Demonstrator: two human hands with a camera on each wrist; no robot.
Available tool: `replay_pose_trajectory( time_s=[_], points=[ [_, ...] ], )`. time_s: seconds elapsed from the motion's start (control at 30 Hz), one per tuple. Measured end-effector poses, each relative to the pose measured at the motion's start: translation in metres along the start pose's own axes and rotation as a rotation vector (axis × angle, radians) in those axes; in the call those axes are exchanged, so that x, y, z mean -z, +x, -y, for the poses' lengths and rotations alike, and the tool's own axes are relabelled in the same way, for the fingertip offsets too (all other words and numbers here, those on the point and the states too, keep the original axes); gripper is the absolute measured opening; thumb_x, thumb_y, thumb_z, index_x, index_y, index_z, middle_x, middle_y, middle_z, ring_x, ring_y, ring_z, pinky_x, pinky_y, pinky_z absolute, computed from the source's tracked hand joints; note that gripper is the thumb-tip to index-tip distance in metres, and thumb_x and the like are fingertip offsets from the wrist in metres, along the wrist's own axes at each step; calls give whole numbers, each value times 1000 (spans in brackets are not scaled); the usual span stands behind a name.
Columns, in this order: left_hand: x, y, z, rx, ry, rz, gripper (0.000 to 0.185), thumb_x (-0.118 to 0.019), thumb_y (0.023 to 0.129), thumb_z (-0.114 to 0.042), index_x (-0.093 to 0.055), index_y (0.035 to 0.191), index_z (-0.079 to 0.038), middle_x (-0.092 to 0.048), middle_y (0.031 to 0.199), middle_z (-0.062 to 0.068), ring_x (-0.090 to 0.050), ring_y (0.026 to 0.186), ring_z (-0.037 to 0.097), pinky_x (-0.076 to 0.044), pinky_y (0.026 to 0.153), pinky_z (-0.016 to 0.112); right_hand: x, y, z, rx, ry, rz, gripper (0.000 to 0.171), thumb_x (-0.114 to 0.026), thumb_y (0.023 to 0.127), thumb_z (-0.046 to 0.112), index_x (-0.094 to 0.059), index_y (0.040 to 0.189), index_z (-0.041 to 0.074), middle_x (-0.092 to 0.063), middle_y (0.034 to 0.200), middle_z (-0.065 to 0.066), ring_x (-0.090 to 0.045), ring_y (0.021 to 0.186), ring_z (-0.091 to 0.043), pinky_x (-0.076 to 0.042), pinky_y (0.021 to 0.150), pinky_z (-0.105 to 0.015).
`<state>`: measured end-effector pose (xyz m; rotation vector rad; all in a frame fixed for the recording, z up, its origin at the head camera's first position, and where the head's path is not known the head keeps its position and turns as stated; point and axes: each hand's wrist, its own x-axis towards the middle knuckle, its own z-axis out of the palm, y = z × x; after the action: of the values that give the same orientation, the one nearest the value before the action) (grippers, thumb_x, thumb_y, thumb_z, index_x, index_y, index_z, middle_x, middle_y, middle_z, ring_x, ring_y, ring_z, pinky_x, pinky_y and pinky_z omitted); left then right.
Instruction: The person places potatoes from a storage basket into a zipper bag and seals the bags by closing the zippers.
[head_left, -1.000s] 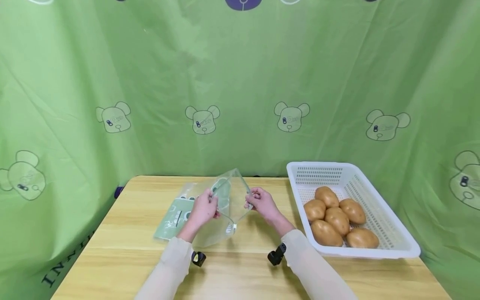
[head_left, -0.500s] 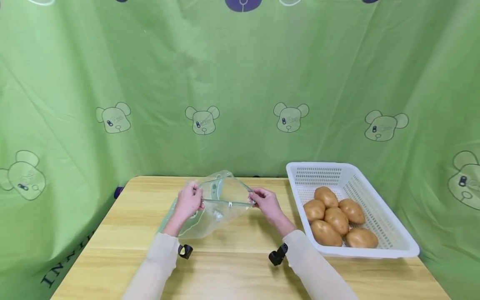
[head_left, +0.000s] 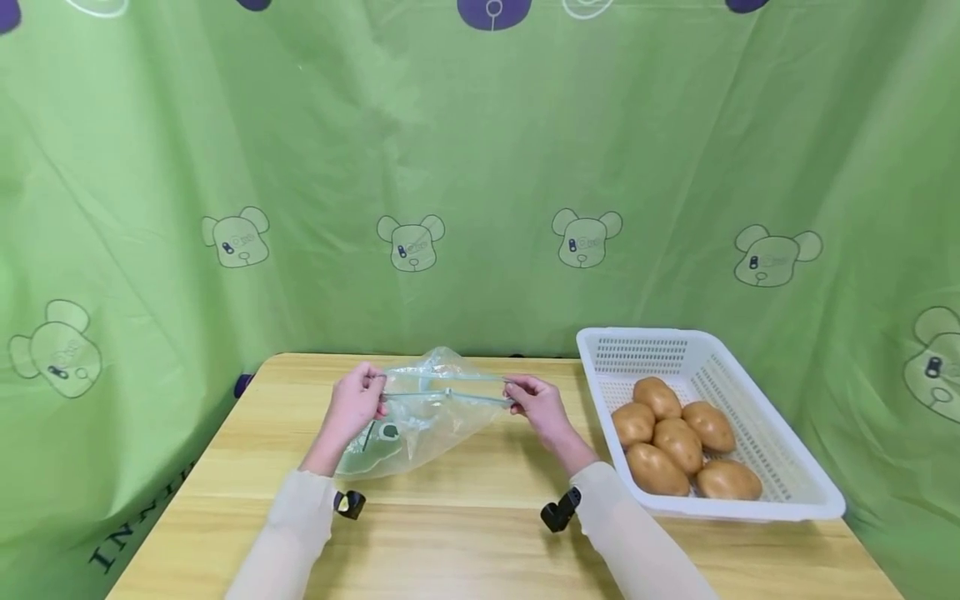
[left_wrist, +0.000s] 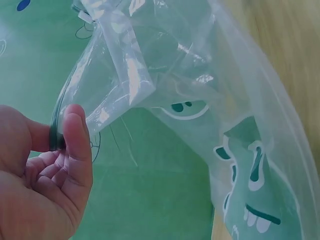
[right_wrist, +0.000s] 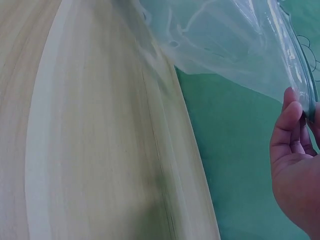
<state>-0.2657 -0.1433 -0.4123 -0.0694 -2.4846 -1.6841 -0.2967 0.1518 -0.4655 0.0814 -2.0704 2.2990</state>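
Still, with the left hand [head_left: 354, 406] and right hand [head_left: 538, 406] each pinching the zip bag [head_left: 420, 417] rim, slick plastic risked slipping free.

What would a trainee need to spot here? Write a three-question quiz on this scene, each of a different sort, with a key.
1. True or false: both hands pinch the zip edge of the clear plastic bag with green print.
2. How many brown potatoes lie in the white perforated plastic basket?
3. The basket stands nearest which hand: A left hand, B right hand?

Key: 1 true; 2 six; 3 B.
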Motion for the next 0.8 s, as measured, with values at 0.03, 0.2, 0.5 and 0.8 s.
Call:
replay_pose_trajectory(
  time_s=[0.03,0.2,0.5,0.8],
  points=[
    [1,0,1,6,-7,-2,11,-48,97,-7,-54,97,2,-58,71,13,-59,54,17,-56,51,29,0,0,0,-1,9,2,26,-58,92,0,-59,115,-11,-64,88,-17,-59,64,-10,-51,56,-17],
    [1,1,5,18,-31,-8,8,-49,96,-5,-53,94,2,-58,70,13,-58,53,16,-56,51,30,-1,2,2,-4,84,-4,28,-58,92,0,-57,116,-14,-63,78,-4,-57,59,-8,-49,52,-15],
    [-7,-3,6,-6,25,-64,9,-53,95,-8,-58,92,-1,-59,81,14,-59,55,16,-56,52,33,-3,2,4,-21,66,-5,30,-58,92,0,-56,118,-14,-64,79,-5,-57,59,-8,-49,53,-16],
    [-27,-1,-4,-58,-177,2,14,-55,93,-4,-60,104,4,-63,89,23,-64,56,19,-58,56,30,-11,2,14,-29,-52,105,30,-58,93,3,-54,115,-17,-62,79,-4,-59,63,-10,-52,56,-18]
  ],
)
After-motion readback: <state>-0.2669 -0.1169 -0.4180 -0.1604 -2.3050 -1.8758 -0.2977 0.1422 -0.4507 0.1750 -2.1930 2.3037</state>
